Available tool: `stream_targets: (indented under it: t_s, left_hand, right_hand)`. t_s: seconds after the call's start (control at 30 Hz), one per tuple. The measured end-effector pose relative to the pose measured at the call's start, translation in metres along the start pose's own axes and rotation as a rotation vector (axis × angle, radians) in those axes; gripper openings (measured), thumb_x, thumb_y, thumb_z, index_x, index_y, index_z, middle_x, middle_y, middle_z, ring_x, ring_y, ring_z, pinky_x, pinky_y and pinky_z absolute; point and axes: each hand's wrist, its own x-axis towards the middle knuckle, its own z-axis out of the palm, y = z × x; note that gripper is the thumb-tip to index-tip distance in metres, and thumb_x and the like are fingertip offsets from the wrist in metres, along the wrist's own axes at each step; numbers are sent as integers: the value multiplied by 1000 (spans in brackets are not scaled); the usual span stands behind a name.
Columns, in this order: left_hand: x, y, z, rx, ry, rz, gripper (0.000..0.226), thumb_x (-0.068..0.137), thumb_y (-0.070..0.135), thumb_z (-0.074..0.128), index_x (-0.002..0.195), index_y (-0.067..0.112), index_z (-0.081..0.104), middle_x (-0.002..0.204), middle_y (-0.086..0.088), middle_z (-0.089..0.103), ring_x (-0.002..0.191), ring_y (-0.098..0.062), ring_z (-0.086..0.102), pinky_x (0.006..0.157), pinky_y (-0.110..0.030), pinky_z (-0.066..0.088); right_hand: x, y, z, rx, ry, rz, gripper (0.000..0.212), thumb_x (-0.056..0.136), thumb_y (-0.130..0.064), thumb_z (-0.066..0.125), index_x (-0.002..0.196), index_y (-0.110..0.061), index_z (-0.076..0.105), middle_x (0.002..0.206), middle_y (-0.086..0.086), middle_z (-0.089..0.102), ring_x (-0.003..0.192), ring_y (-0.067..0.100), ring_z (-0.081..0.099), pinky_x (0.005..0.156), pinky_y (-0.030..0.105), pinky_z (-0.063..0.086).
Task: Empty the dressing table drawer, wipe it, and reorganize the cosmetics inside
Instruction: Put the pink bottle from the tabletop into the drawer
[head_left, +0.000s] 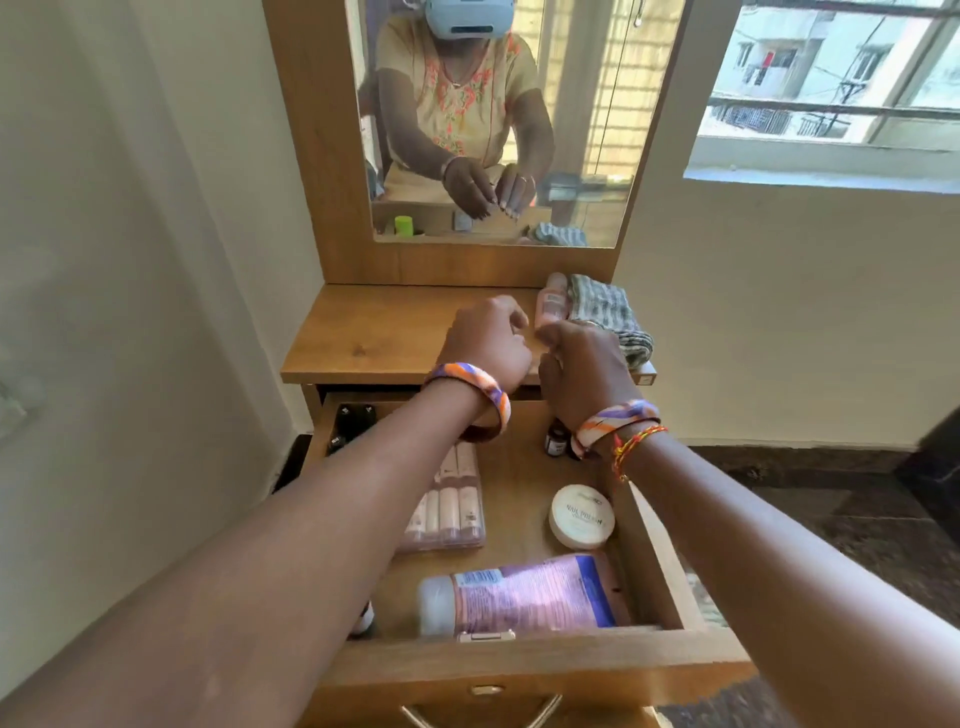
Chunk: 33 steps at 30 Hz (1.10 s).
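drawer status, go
Left hand and right hand together over tabletop, grip unclear. Drawer open, still stocked. Cloth unused.

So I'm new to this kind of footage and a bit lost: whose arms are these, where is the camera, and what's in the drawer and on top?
There is no machine here. The camera sits on a person's head and looks down, so both arms are theirs; the mirror shows them from the front. The left hand and right hand meet over the dressing table top, fingers pinched close together; whatever they hold is too small to tell. On the top lie a pink bottle and a folded striped cloth. The open drawer still holds a lilac tube, a round white jar, a clear case of small tubes and small dark bottles.
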Motion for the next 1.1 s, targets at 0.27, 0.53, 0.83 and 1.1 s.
stream_targets:
  t_s: [0.27, 0.53, 0.83, 1.1]
  left_hand:
    - [68, 0, 26, -196, -72, -330, 39, 95, 12, 42, 134, 6, 41, 138, -14, 48, 126, -30, 46, 100, -31, 37]
    - [72, -29, 29, -375, 41, -430, 28, 86, 3, 44, 107, 3, 63, 114, -21, 65, 103, -37, 63, 92, -46, 52]
    - [26, -40, 11, -541, 36, -524, 19, 88, 1, 47, 77, -1, 63, 87, -22, 69, 85, -35, 69, 84, -45, 57]
    - [-47, -20, 3, -811, -83, -548, 16, 82, 6, 69, 78, 2, 54, 93, -20, 64, 80, -30, 67, 54, -29, 59]
  right_hand:
    - [60, 3, 12, -186, -132, 0, 40, 89, 6, 44, 128, 2, 44, 135, 16, 40, 127, 29, 41, 100, 30, 36]
    - [56, -13, 32, -259, -74, 39, 18, 89, 7, 45, 99, 3, 60, 129, 23, 44, 104, 33, 60, 74, 34, 48]
    - [21, -19, 27, 11, 59, 73, 37, 79, 1, 62, 115, -5, 63, 124, 11, 58, 113, 26, 56, 90, 27, 44]
    - [-42, -14, 18, 684, 32, 489, 38, 63, -19, 78, 100, -16, 74, 101, 4, 73, 93, 17, 68, 86, 30, 55]
